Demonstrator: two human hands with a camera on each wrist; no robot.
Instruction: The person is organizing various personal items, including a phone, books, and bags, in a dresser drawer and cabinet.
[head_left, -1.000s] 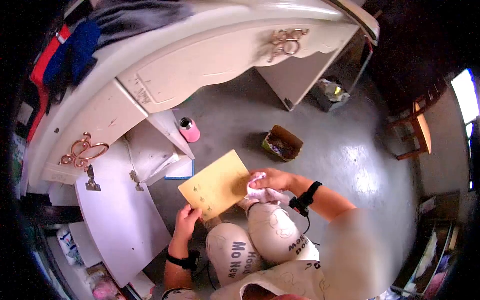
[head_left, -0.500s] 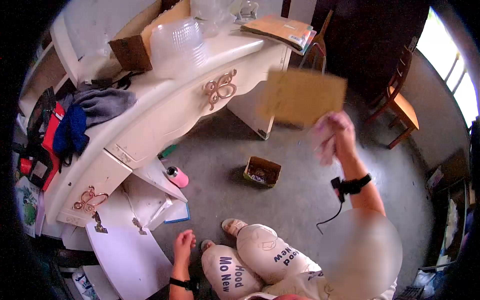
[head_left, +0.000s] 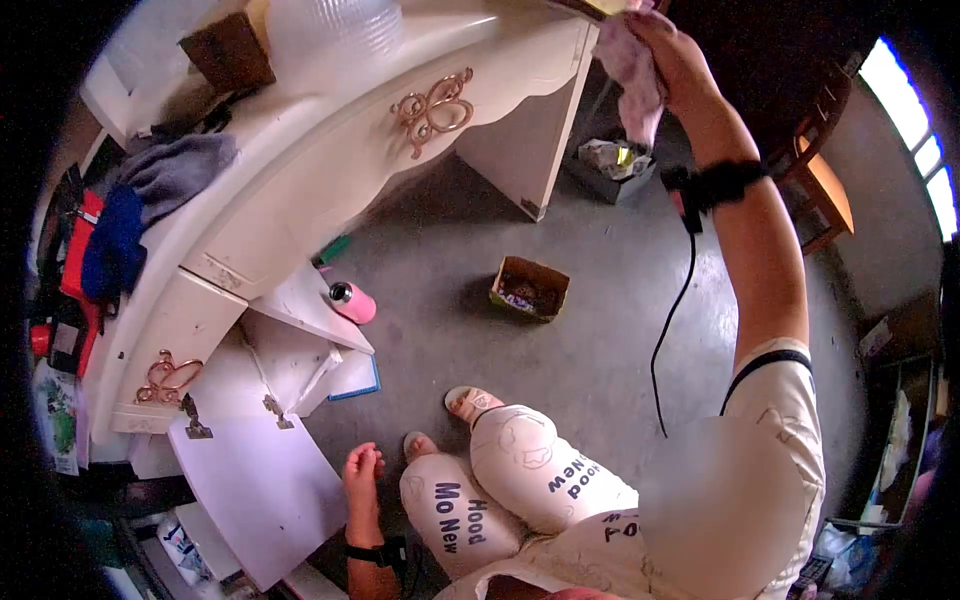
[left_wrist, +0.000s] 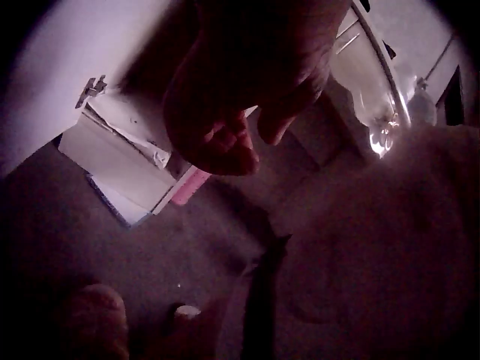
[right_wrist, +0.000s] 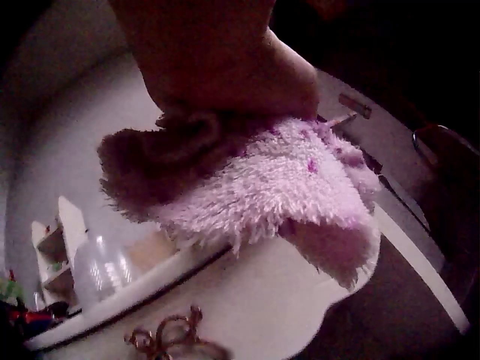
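Note:
At the far right end of the desk my right hand [head_left: 683, 62] reaches out and grips a fluffy pinkish-white cloth [head_left: 630, 80]. The cloth hangs down below the fingers, and in the right wrist view its shaggy pile [right_wrist: 277, 180] hides most of them. Beside the fingertips, cut off by the top of the head view, shows a yellowish edge [head_left: 600, 6] at the desk's corner. My left hand [head_left: 362, 468] hovers near the left knee with loosely curled fingers and holds nothing; the left wrist view shows the same hand [left_wrist: 247, 90] in shadow.
A white curved desk [head_left: 330, 150] fills the left, its lower cabinet door [head_left: 260, 490] hanging open. On the floor stand a pink bottle [head_left: 354, 303], a small open box [head_left: 532, 288] and a bin [head_left: 615, 170]. A wooden chair [head_left: 825, 190] is at the right.
My right hand has carried the yellow board-like sheet and the cloth up from the lap to the desk's far right end. My left hand has let go of the sheet and stays low.

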